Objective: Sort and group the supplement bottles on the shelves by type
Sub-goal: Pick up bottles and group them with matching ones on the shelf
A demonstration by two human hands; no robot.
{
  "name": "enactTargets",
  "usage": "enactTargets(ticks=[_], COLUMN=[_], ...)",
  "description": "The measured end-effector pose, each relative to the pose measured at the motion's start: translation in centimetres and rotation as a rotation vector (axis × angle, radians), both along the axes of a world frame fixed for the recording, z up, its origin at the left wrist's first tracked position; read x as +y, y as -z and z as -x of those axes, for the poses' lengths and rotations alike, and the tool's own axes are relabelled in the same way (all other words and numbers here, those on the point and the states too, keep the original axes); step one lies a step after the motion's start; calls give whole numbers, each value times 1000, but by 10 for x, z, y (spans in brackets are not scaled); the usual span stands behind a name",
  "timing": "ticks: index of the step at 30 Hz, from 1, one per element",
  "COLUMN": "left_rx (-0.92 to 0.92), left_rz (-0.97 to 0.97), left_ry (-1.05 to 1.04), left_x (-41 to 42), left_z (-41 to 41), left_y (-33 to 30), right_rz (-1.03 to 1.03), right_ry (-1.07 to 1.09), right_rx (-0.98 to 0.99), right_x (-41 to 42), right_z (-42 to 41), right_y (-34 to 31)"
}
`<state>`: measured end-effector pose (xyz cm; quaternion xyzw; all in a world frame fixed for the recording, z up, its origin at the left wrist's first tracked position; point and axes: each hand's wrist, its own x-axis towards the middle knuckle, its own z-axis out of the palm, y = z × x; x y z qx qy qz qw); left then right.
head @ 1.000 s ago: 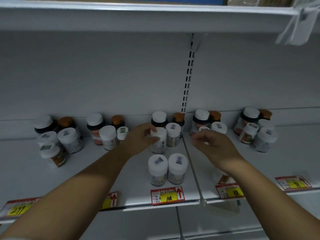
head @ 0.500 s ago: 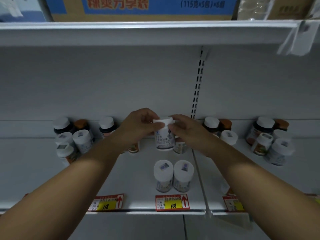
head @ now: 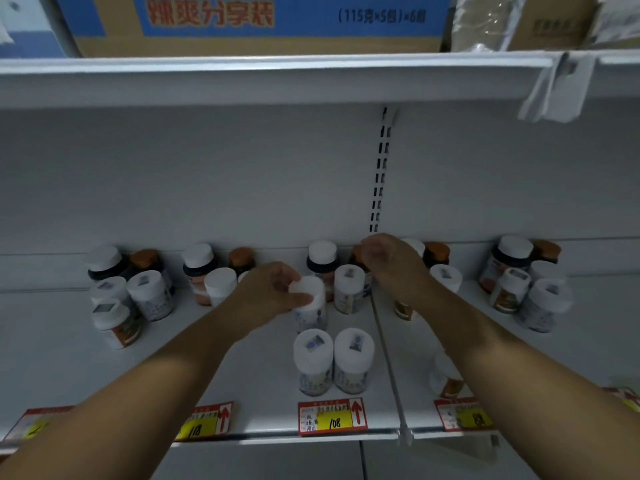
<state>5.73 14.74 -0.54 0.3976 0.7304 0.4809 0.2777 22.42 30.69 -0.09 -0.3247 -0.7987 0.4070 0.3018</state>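
Note:
Supplement bottles stand on a white shelf [head: 242, 393]. My left hand [head: 270, 292] is shut around the cap and shoulder of a white bottle [head: 311, 306] that stands upright mid-shelf. Just in front of it stand two matching white bottles [head: 313, 362] side by side. My right hand [head: 391, 261], blurred, hovers at the back beside another white bottle [head: 349, 289] and over an orange-capped dark bottle [head: 356, 254] that it mostly hides. Whether its curled fingers hold anything is unclear.
Mixed bottles cluster at the left [head: 138, 292] and at the right [head: 526, 285]. One bottle [head: 445, 375] stands near the front edge by my right forearm. Red-and-yellow price tags [head: 332, 417] line the shelf lip. An upper shelf [head: 277, 77] carrying a cardboard box [head: 242, 22] hangs overhead.
Both hands held the white bottle lifted; now my left hand alone has it lower, on the shelf. My right hand has let go and moved back and right.

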Motion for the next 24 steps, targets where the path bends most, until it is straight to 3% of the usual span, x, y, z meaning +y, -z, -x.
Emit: enactTargets(ticks=[5,11,16,19,21,24], left_rx=[-43,-104,-134,104,174,24], left_rz=[122,187,216,229,125,-50], left_ry=[42,133,111,26,-41,-16], left_x=[2,2,3,1,-5,-15], left_z=[-3,-7,-11,-11,-11,-15], left_y=[16,20,19,12,1,-25], right_rz=[-306,-486,-461,-393,-253,64], right_ry=[-48,-119,-60,-22,43,-104], right_rx=[-223,-531,-447,-327,-136,134], right_x=[4,1,-3,-3,-1,-4], right_z=[4,5,11,9,2,-3], right_y=[18,39,43,35,13,-31])
